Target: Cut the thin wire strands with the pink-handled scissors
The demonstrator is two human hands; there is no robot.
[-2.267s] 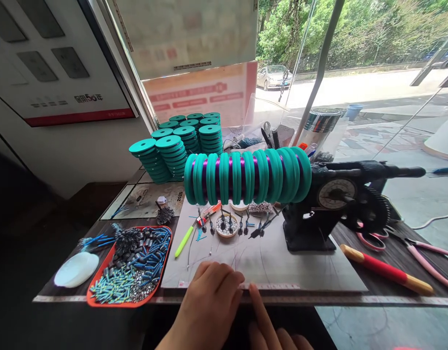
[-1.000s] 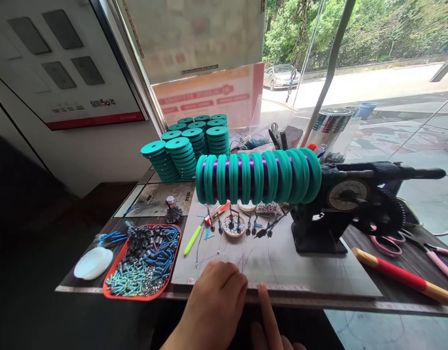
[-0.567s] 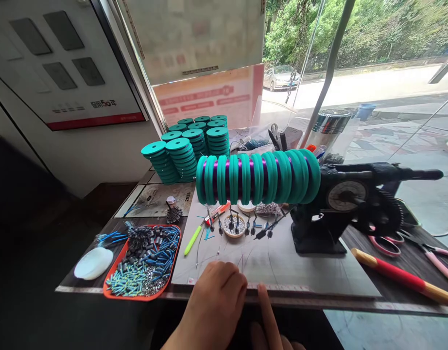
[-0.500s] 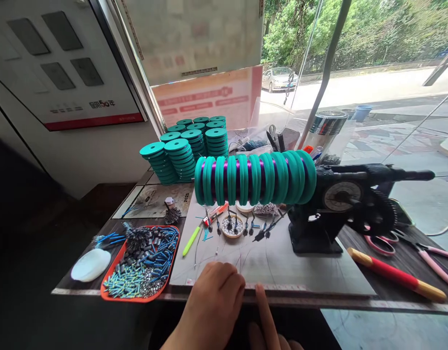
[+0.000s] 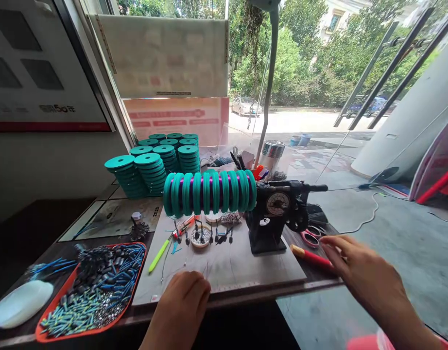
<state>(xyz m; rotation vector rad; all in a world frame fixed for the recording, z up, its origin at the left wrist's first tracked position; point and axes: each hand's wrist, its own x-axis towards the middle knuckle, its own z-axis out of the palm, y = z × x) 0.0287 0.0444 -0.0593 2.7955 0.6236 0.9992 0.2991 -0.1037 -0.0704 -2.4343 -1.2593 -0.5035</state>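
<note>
My left hand (image 5: 183, 299) rests at the front edge of the grey board (image 5: 242, 272). Its fingers are curled closed; what they hold, if anything, is hidden, though faint thin lines run near them. To the right, my right hand (image 5: 366, 272) reaches over the table's side with thumb and fingers stretched forward. Its fingertips are beside the pink-handled scissors (image 5: 311, 238), and a red-and-wooden stick (image 5: 315, 257) lies just under the hand. Before me stands a black winding machine (image 5: 278, 209) carrying a row of teal spools (image 5: 209, 192) with purple line between them.
An orange tray (image 5: 136, 284) of small tackle parts sits front left, beside a white dish (image 5: 22, 304). Stacked teal spools (image 5: 149, 170) stand behind. On the board are a green-handled tool (image 5: 160, 255), a small round bowl of beads (image 5: 201, 237) and several dark little rigs.
My right hand has moved from the board's front edge, beside my left, out to the scissors on the right. My left hand stays closed at the edge. The view has turned right and up.
</note>
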